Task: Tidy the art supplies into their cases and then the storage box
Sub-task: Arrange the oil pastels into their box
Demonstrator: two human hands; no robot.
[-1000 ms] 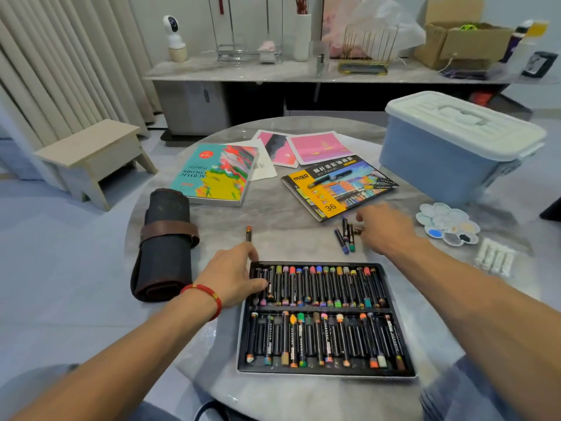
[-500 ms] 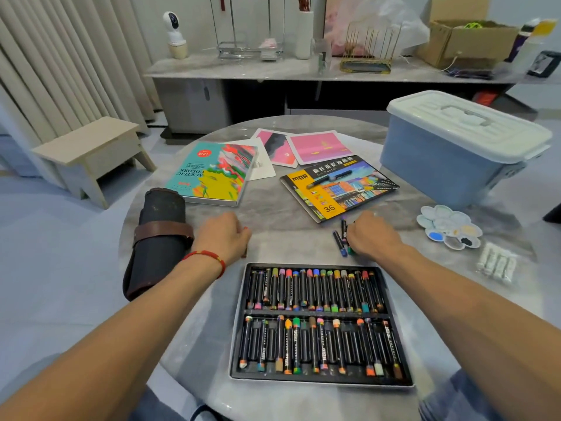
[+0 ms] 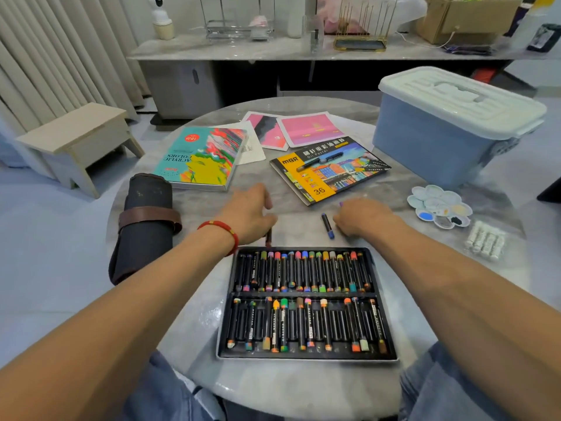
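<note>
An open black tray (image 3: 225,329) of oil pastels lies on the round table in front of me, with a few slots bare. My left hand (image 3: 247,212) is closed just behind the tray's left corner, and the end of a dark pastel (image 3: 268,238) pokes out below it. My right hand (image 3: 362,220) is curled over the loose pastels behind the tray; a purple tip (image 3: 340,204) shows past its knuckles. A blue pastel (image 3: 328,226) lies loose on the table just left of that hand. The pastel box lid (image 3: 329,171) lies beyond.
A blue storage box (image 3: 437,147) with a shut white lid stands at the back right. A paint palette (image 3: 440,205) and white tubes (image 3: 485,243) lie to the right. An acrylic colours box (image 3: 200,159), a rolled dark case (image 3: 145,220) and two paintings (image 3: 306,129) lie left and behind.
My left hand moved forward from the tray's edge over the lone pastel and closed on it. My right hand closed over the loose pastels and drew them nearer, leaving the blue one.
</note>
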